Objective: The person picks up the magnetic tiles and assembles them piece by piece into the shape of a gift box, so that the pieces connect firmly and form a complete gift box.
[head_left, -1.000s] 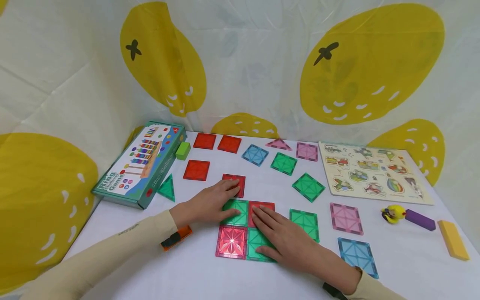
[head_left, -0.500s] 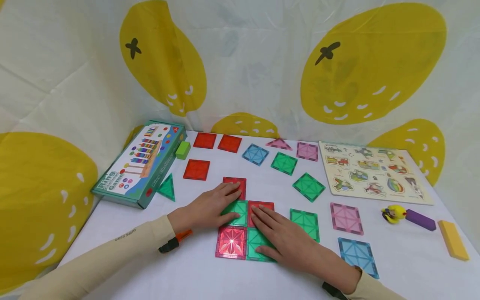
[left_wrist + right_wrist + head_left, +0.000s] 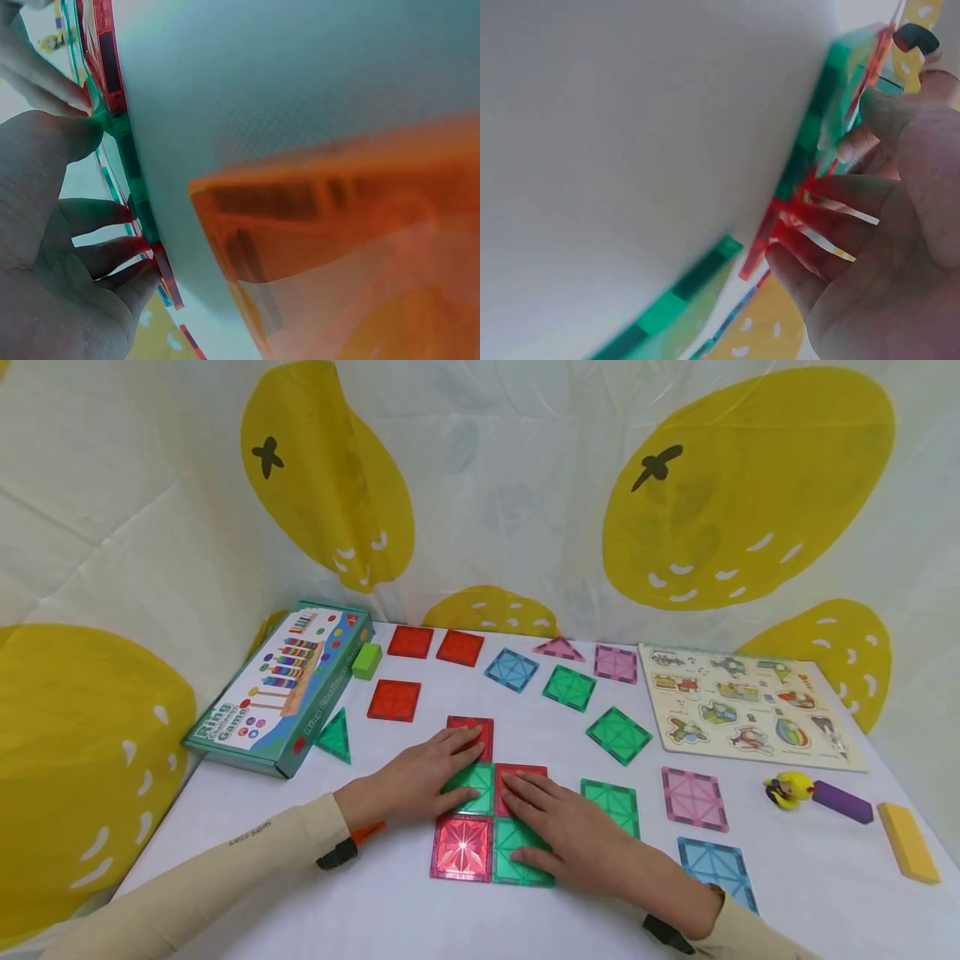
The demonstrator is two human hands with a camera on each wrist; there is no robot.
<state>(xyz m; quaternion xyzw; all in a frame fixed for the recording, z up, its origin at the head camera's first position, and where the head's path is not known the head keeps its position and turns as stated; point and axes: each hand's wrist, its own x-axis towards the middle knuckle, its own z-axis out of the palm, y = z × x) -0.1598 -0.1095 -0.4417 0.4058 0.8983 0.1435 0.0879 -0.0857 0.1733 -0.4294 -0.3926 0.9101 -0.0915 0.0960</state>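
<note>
Magnetic tiles lie flat mid-table in a two-by-two block: a green tile (image 3: 483,783) and red tile (image 3: 504,804) behind, a pinkish-red tile (image 3: 462,853) and green tile (image 3: 516,839) in front. Behind the rear green tile sits another red tile (image 3: 468,722), edge to edge with it. My left hand (image 3: 412,777) rests extended fingers on that farther red tile, its thumb on the rear green one. Fingers of my right hand (image 3: 581,835) lie straight over the block's red tile, thumb on the front green tile. An orange tile (image 3: 337,225) fills much of the left wrist view.
The game box (image 3: 277,685), a green block (image 3: 366,662) and a green triangle (image 3: 335,735) are on the left. Loose red tiles (image 3: 394,700), blue tiles (image 3: 512,670) and green tiles (image 3: 618,735) lie around. A puzzle board (image 3: 750,706) and yellow block (image 3: 909,842) stand right.
The farther red tile has slid toward the block under my left fingers, closing the gap to the green tile. My left forearm shifted slightly. My right hand stays in place.
</note>
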